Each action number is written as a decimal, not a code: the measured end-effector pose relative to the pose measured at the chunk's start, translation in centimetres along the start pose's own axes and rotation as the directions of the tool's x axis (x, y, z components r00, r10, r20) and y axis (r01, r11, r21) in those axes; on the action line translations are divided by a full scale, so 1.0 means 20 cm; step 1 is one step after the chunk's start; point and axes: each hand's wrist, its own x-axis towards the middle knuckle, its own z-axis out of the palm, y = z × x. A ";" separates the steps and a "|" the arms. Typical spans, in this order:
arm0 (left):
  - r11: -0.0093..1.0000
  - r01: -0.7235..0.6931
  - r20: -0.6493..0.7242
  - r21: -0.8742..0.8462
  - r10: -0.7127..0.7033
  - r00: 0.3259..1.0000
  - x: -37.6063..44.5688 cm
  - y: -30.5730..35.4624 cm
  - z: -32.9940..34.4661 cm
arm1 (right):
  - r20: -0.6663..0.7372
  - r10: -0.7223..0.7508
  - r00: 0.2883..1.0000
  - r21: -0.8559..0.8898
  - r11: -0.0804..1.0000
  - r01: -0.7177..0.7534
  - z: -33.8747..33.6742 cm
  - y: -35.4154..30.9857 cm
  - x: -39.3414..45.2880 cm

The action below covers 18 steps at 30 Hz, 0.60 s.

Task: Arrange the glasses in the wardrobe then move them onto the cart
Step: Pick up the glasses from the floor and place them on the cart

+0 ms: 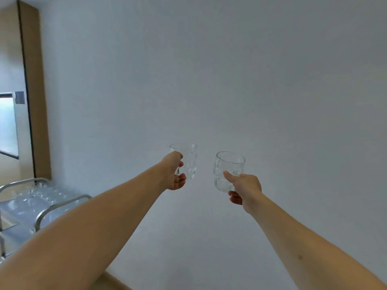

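A plain pale wall [230, 70] fills most of the view, with open room all around the two outstretched arms. At the far left stands a tall wooden panel [34, 91], and below it a metal-railed cart [62, 203] carrying many clear glasses [39, 194], blurred together. The left hand [174, 171] curls its fingers round a tall patterned glass [189, 160], held upright, the glass on the hand's right side. The right hand [244, 188] grips a wider, rounder glass [227, 170] from its lower right, thumb across the front, rim tilted slightly. The two held glasses are near each other but apart, well clear of the cart.
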 end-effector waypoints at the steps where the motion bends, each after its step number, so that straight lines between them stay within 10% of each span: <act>1: 1.000 0.001 -0.015 -0.010 -0.001 1.000 0.03 0.01 -0.11 | 0.020 -0.001 1.000 0.004 1.000 0.001 0.12 0.00 0.00; 18: 0.995 0.041 -0.391 -0.094 -0.075 0.917 0.29 -0.10 -1.78 | 0.388 0.092 0.917 -0.040 0.996 -0.083 1.93 0.23 -0.15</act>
